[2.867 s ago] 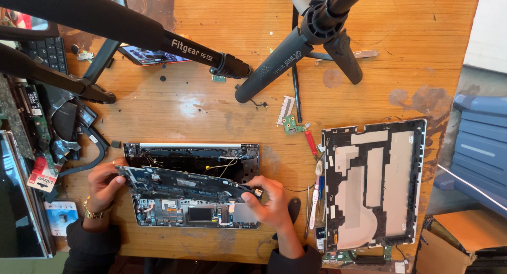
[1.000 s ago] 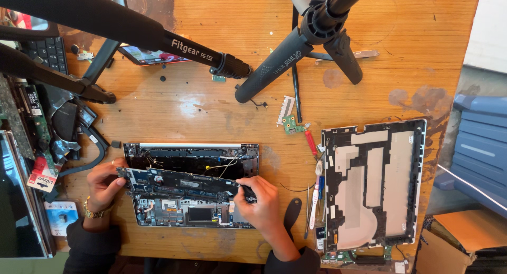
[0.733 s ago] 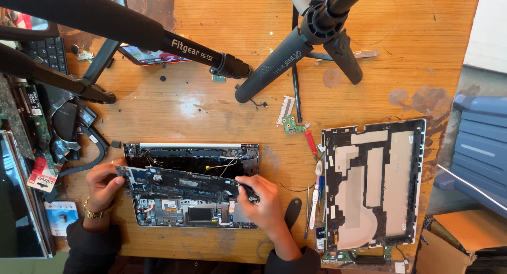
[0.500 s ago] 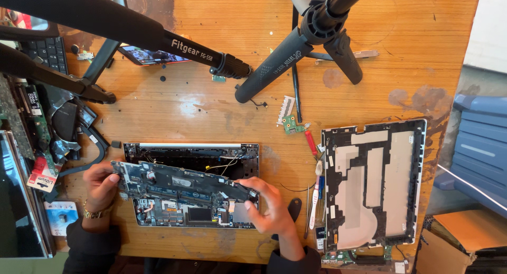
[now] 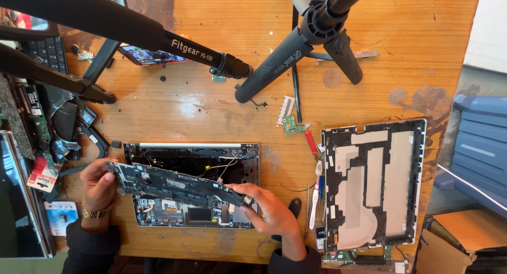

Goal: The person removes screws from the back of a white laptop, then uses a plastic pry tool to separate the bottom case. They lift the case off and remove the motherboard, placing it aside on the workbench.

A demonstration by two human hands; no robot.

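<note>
An opened laptop base [image 5: 240,153] lies on the wooden table with its insides exposed. Above it I hold a long dark circuit board [image 5: 174,185], tilted and lifted off the base. My left hand [image 5: 97,184] grips the board's left end. My right hand [image 5: 266,208] pinches its right end near a small connector. Thin yellow wires [image 5: 222,168] run from the base's upper half toward the board.
The laptop's bottom cover [image 5: 372,184] lies inside-up at the right. Black tripod legs [image 5: 280,63] cross the table's far side, with a phone [image 5: 150,56] beneath one. A small green board [image 5: 291,125], a red-handled screwdriver [image 5: 311,143] and a brush [image 5: 316,197] lie between base and cover. Loose parts crowd the left edge [image 5: 47,131].
The circuit board has been raised and tilted off the laptop base. My right hand shifted from the board's middle-right to gripping its right end; my left hand lifted slightly.
</note>
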